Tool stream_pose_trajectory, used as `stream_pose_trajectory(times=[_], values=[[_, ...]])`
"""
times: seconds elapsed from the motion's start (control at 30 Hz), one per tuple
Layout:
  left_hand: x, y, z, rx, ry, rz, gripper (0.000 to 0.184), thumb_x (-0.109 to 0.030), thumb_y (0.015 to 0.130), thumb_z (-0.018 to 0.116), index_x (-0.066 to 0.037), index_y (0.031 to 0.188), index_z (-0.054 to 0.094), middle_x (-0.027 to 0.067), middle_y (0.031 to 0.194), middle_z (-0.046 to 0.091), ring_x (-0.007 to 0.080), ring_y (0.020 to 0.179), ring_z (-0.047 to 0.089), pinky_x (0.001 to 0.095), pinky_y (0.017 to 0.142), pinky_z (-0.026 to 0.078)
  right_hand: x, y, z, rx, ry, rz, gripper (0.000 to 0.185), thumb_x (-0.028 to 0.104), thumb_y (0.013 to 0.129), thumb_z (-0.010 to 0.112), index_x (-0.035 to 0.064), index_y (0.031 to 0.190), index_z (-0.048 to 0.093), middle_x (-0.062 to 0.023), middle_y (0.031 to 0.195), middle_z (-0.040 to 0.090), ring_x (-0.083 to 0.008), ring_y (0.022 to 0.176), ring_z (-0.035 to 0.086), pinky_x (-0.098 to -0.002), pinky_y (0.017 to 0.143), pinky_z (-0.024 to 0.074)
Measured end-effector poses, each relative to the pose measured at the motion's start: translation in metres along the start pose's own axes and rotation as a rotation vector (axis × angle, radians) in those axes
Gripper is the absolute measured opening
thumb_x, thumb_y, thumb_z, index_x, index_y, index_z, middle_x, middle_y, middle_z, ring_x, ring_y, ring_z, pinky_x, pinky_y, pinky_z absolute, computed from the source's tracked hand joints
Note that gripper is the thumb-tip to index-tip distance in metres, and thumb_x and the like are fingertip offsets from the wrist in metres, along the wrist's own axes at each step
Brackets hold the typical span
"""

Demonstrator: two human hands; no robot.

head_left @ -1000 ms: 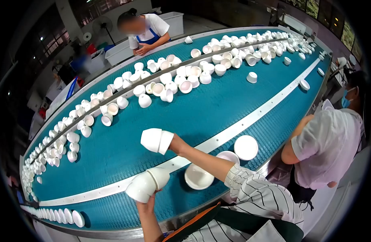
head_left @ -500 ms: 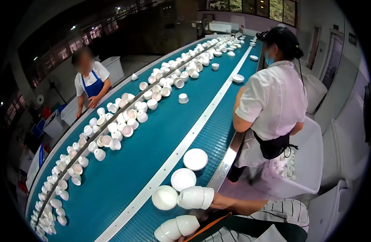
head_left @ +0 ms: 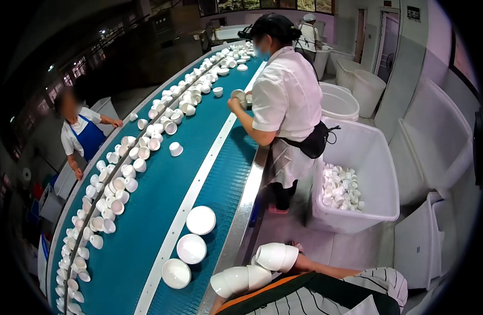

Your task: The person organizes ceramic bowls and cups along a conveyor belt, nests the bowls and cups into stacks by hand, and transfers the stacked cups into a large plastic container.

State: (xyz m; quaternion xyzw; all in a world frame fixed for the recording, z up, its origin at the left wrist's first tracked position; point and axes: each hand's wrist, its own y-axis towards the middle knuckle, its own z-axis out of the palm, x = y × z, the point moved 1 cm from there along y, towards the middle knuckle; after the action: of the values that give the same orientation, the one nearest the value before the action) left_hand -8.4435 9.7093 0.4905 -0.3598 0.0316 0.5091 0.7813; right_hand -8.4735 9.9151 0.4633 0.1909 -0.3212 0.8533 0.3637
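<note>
My left hand (head_left: 217,304) is at the bottom, mostly hidden behind the dark apron strap, and holds white cups (head_left: 240,279) nested one in another. To its right, my right hand (head_left: 299,262) grips another short stack of white cups (head_left: 276,256), its fingers largely covered by them. The two stacks nearly meet, past the metal edge of the conveyor (head_left: 245,202). Three round white bowls (head_left: 201,220) stand in a row on the near lane of the green belt, left of my hands.
Many white cups (head_left: 109,202) lie along the belt's dark divider. A co-worker (head_left: 289,94) handles cups at the right side, beside a large white bin (head_left: 357,212) partly filled with white pieces. Another person in a blue apron (head_left: 86,134) stands across the belt.
The view has swung right, bringing the large bin into sight. My hands with their stacks have moved off the belt, past its near edge. The co-worker now holds a cup.
</note>
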Motion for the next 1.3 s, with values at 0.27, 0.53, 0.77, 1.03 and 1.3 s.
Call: stream_pose_trajectory(times=[0.27, 0.53, 0.77, 1.03, 1.3], values=[[0.061, 0.128, 0.082, 0.081, 0.108, -0.232, 0.038, -0.029, 0.089, 0.054, -0.01, 0.121, 0.052, 0.0104, 0.119, 0.057, 0.0289, 0.108, 0.056, 0.0502, 0.088, 0.047, 0.124, -0.022, -0.113, -0.147, 0.178, -0.113, 0.044, 0.025, 0.094, 0.049, 0.004, 0.132, 0.044, -0.0121, 0.127, 0.053, -0.0224, 0.114, 0.055, -0.0364, 0.096, 0.0451], [0.131, 0.266, 0.229, 0.268, 0.305, -0.652, 0.038, -0.028, 0.09, 0.053, -0.01, 0.123, 0.051, 0.0112, 0.12, 0.057, 0.0299, 0.108, 0.056, 0.0506, 0.081, 0.051, 0.248, -0.088, -0.225, -0.552, 0.236, -0.28, 0.04, 0.022, 0.092, 0.053, 0.0084, 0.129, 0.048, -0.0097, 0.121, 0.058, -0.0218, 0.106, 0.06, -0.038, 0.086, 0.0518], [0.248, 0.388, 0.264, 0.253, 0.678, -0.842, 0.044, -0.012, 0.087, 0.053, -0.003, 0.129, 0.042, 0.0148, 0.12, 0.055, 0.0307, 0.104, 0.058, 0.0453, 0.077, 0.055, 0.219, -0.089, -0.367, -0.94, 0.48, -0.116, 0.048, 0.018, 0.087, 0.059, 0.0052, 0.129, 0.04, -0.0121, 0.117, 0.053, -0.0254, 0.102, 0.056, -0.0435, 0.086, 0.0513], [0.293, 0.412, 0.232, 0.295, 1.307, -0.951, 0.048, -0.017, 0.089, 0.055, -0.001, 0.13, 0.037, 0.0158, 0.119, 0.051, 0.0325, 0.102, 0.057, 0.0401, 0.071, 0.055, 0.146, -0.03, -0.413, -1.056, 0.91, -0.094, 0.039, 0.028, 0.092, 0.05, 0.0071, 0.125, 0.042, -0.0124, 0.122, 0.049, -0.0275, 0.107, 0.052, -0.0461, 0.09, 0.0454], [0.185, 0.339, 0.268, 0.64, 1.588, -0.227, 0.029, -0.023, 0.083, 0.059, -0.002, 0.102, 0.059, 0.0126, 0.078, 0.064, 0.0233, 0.069, 0.062, 0.036, 0.066, 0.049, 0.182, -0.044, -0.387, -0.835, 0.437, 0.034, 0.031, 0.022, 0.09, 0.052, 0.0004, 0.111, 0.047, -0.0125, 0.1, 0.056, -0.0225, 0.094, 0.058, -0.0336, 0.079, 0.0533]])
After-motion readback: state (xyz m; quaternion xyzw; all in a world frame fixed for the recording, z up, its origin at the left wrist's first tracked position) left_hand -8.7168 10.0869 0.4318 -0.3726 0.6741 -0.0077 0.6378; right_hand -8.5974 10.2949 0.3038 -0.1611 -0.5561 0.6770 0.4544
